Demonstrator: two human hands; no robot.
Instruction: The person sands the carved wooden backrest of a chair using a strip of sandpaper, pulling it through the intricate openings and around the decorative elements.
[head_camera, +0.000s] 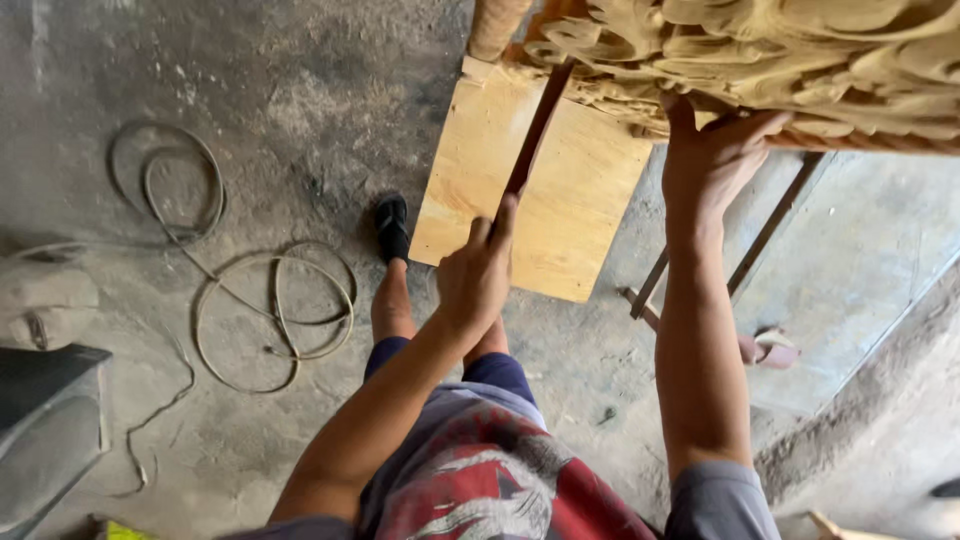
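My left hand (477, 272) grips the lower end of a thin reddish-brown bar (535, 125), with the forefinger stretched along it. The bar runs up under a pale carved wooden piece (780, 50) full of leaf-like relief at the top right. My right hand (712, 160) presses against the underside edge of that carved piece, fingers spread. A plain plywood board (560, 190) hangs below the carving, behind the bar.
Grey concrete floor with coiled cable (270, 310) at left. My leg and black sandal (391, 228) stand below the board. A dark metal frame (765, 235) leans at right, a pink sandal (770, 350) beside it. A grey object (45, 420) sits at the far left.
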